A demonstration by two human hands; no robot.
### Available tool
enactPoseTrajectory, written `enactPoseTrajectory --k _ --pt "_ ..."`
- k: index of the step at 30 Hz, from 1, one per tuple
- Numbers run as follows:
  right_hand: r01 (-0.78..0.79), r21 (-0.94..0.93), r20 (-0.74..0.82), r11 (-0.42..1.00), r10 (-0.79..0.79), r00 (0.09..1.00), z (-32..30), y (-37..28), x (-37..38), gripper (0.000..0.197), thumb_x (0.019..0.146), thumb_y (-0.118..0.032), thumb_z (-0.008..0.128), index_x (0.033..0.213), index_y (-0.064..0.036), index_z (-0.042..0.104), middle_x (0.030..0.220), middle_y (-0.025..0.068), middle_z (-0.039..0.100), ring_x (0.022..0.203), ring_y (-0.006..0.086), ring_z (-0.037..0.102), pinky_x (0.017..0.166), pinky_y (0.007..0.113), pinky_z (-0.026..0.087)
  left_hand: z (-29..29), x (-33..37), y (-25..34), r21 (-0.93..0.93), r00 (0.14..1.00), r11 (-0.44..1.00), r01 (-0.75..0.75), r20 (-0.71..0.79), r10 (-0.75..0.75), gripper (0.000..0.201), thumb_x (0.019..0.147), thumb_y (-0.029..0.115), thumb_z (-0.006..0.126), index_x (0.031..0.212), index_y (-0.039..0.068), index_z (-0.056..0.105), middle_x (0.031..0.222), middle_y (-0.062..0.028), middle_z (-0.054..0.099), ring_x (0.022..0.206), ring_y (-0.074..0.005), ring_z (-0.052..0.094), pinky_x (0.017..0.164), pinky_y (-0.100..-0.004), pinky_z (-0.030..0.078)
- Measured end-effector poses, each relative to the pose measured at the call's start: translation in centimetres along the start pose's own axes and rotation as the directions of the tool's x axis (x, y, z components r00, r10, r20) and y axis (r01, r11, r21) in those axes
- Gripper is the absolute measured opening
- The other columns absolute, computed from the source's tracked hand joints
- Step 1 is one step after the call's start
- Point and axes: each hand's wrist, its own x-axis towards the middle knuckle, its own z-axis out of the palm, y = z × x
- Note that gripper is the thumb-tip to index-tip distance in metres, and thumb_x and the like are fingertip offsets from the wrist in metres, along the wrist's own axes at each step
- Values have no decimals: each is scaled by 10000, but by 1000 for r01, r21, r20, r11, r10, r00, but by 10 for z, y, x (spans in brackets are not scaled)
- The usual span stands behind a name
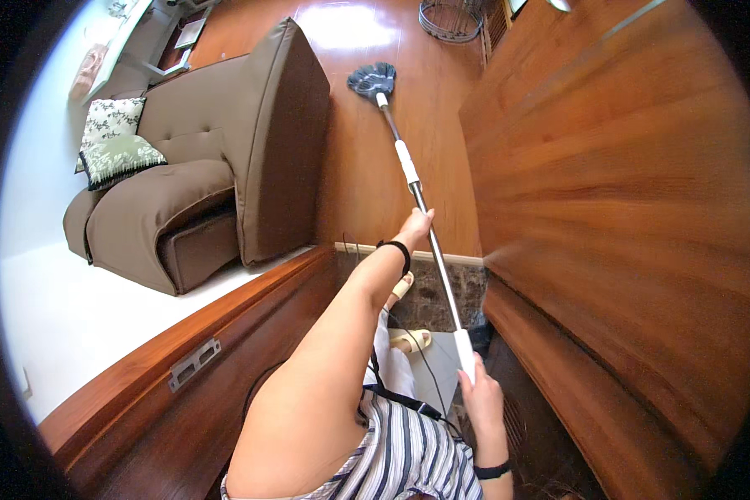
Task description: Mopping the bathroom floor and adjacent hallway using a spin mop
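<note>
A long-handled mop (442, 271) slants away from me, with a silvery pole and white plastic sections. Its dark grey fluffy head (372, 81) rests on the wooden floor beyond the doorway, right of the sofa's end. My left hand (417, 225) is closed round the pole about halfway along. Lower down, my right hand (483, 393) grips the white handle end (464, 352) close to my body. The right hand partly hides the end of the handle.
A brown sofa (283, 150) with two patterned cushions (123, 158) stands on the left. Wooden door panels (608, 150) rise close on the right. A door frame with a metal strike plate (195, 364) is at lower left. A pale threshold strip (458, 259) crosses the floor. A wire basket (450, 21) sits far off.
</note>
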Motion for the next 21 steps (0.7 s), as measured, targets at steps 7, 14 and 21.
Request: enactPoseTrajectory --k 7,14,21 --pt "-360 -182 -113 915 344 932 -57 93 -82 389 725 -306 605 1078 -174 510 808 128 605 698 287 594 606 370 469 132 -117 -12 -480 824 772 416 557 -98 530 811 512 364 1071 54 306 765 -183 524 552 -303 544 506 -452 459" --pt "-578 -456 -64 677 623 780 -130 78 -168 327 792 -421 477 1009 -193 567 802 169 584 761 328 560 642 411 428 197 -197 -53 114 211 877 467 949 -236 766 786 623 220 1059 -58 438 932 -202 567 692 -244 595 603 -375 472" --pt "-598 202 118 775 587 801 -39 163 -208 314 785 -264 560 1023 -59 554 859 143 601 780 182 565 707 287 424 205 -190 -85 -84 342 661 746 900 -271 189 831 157 448 942 14 393 786 -146 597 668 -232 600 551 -384 501"
